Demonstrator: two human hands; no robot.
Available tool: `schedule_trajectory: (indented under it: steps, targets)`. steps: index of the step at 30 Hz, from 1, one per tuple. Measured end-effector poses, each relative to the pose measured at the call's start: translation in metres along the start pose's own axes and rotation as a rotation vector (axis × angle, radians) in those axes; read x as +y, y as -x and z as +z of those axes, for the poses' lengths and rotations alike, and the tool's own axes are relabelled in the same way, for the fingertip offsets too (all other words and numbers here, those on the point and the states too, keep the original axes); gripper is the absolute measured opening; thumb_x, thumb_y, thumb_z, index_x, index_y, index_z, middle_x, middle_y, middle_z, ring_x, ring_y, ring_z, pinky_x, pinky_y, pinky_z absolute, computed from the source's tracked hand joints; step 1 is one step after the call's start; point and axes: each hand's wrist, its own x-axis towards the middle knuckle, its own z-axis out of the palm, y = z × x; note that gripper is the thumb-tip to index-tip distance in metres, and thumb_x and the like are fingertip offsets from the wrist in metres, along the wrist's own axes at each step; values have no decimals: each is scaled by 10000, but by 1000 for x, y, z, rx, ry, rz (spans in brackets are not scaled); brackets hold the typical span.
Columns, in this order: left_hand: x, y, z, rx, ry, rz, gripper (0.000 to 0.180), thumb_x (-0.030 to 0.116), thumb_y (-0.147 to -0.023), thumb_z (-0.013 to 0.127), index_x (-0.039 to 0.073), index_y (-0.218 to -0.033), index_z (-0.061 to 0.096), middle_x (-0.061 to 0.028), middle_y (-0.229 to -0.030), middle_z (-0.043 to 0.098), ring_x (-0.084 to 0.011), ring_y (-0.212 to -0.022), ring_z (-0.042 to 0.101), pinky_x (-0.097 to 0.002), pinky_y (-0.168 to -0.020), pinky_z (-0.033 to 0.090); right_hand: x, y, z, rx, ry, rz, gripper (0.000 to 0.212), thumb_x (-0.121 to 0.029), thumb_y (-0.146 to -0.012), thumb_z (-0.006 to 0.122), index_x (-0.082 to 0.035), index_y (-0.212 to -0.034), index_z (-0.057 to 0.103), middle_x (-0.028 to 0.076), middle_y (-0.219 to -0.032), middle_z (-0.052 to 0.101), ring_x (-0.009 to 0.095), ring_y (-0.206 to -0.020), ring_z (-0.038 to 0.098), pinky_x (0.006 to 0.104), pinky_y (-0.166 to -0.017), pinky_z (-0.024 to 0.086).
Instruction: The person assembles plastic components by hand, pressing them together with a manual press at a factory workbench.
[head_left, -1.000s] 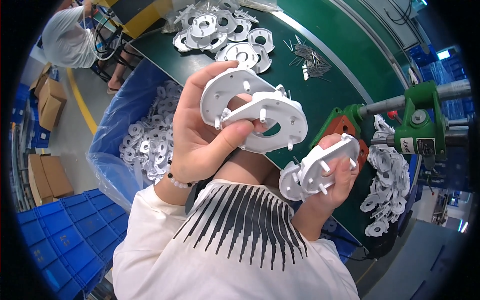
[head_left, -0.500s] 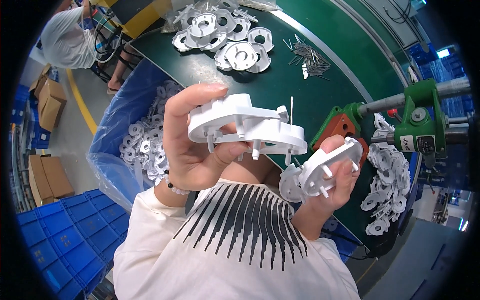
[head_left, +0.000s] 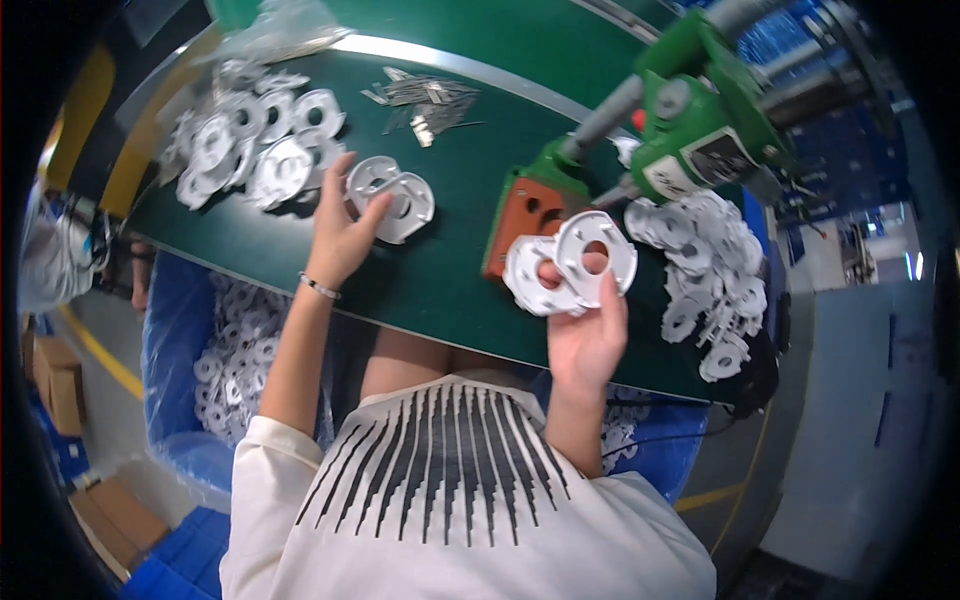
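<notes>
My left hand (head_left: 342,232) is over the green table with its thumb and fingers spread. Beside the fingertips lies a white plastic part (head_left: 410,215) made of two joined rings, apparently resting on the table; the thumb overlaps its left edge. My right hand (head_left: 588,340) grips a similar white double-ring part (head_left: 612,245), tilted toward me. Its thumb is on the near face, and fingertips show through the ring holes. This part is just in front of the brown block (head_left: 525,225) of a green hand press (head_left: 672,110).
A heap of white ring-shaped parts (head_left: 285,170) is at the table's left, with thin metal pins (head_left: 430,95) farther back. More white parts (head_left: 705,260) lie right of the press. A blue-lined bin (head_left: 165,350) of white pieces stands below the table's left edge.
Both hands have moved forward from near my chest to over the table. My left hand has lowered its white part and opened beside it. The right still grips its part. The view has shifted.
</notes>
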Motion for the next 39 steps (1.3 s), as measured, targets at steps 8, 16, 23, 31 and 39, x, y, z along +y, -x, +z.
schedule_trajectory:
  steps: [8, 16, 23, 31, 39]
  targets:
    - [23, -26, -7, 145, -1040, 430, 377, 203, -720, 622, 16, -1020, 489, -125, -791, 563, -244, -660, 531, -315, -582, 425, 4, -6, -9, 39, -162, -91, 300, -243, -872, 363, -13, -1041, 455, 192, -1157, 415, 325, -1077, 426, 430, -927, 318]
    - [112, 47, 79, -382, -113, 36, 328, 178, -712, 610, -38, -941, 516, -127, -752, 563, -176, -636, 548, -270, -576, 443, 14, 9, 12, 28, -302, -187, 340, -315, -880, 306, -81, -1097, 423, 176, -1161, 419, 281, -1101, 409, 402, -943, 286]
    - [91, 56, 89, -187, 449, -44, 433, 16, -724, 601, -20, -1098, 387, -71, -948, 511, -77, -720, 532, -162, -528, 443, 11, 7, 6, -6, -128, -163, 326, -313, -874, 308, -82, -1061, 441, 130, -1214, 372, 257, -1129, 357, 409, -937, 278]
    - [76, 42, 75, 55, 533, 96, 460, 25, -802, 491, -10, -1206, 274, -120, -1156, 355, -175, -990, 461, -250, -684, 490, 6, 2, -4, -52, -92, -131, 507, -269, -867, 350, -14, -1281, 204, 83, -1322, 206, 226, -1211, 246, 434, -988, 206]
    - [63, 42, 82, -22, 448, 213, 477, 54, -803, 504, -8, -1223, 287, -123, -1154, 392, -162, -1036, 410, -273, -871, 345, 7, 0, -5, -28, 1508, -526, 795, -275, -754, 558, 35, -1288, 57, 334, -1302, 5, 470, -1219, -29, 572, -937, 8]
